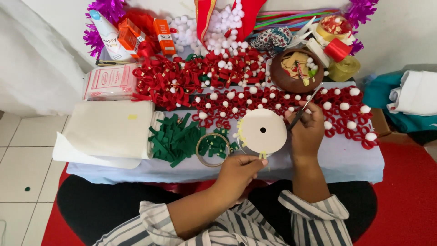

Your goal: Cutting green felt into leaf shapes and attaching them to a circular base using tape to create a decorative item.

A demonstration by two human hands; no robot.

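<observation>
My left hand (239, 171) pinches a small pale yellow strip (262, 155) at the lower edge of a white disc-shaped tape roll (262, 130) with a dark centre hole. Several short yellow strips stick along the roll's left rim. Just right of the roll, my right hand (307, 130) grips thin metal scissors (305, 109) whose blades point up and to the right. Both hands hover over a low table with a pale blue cloth (346, 159).
Left of the roll lie green felt strips (175, 139) and a wooden ring (212, 149). Red ribbon loops with white pompoms (236, 98) fill the middle. A brown bowl (296, 70), ribbon spools (337, 48), orange boxes (163, 35) and white sheets (111, 130) surround them.
</observation>
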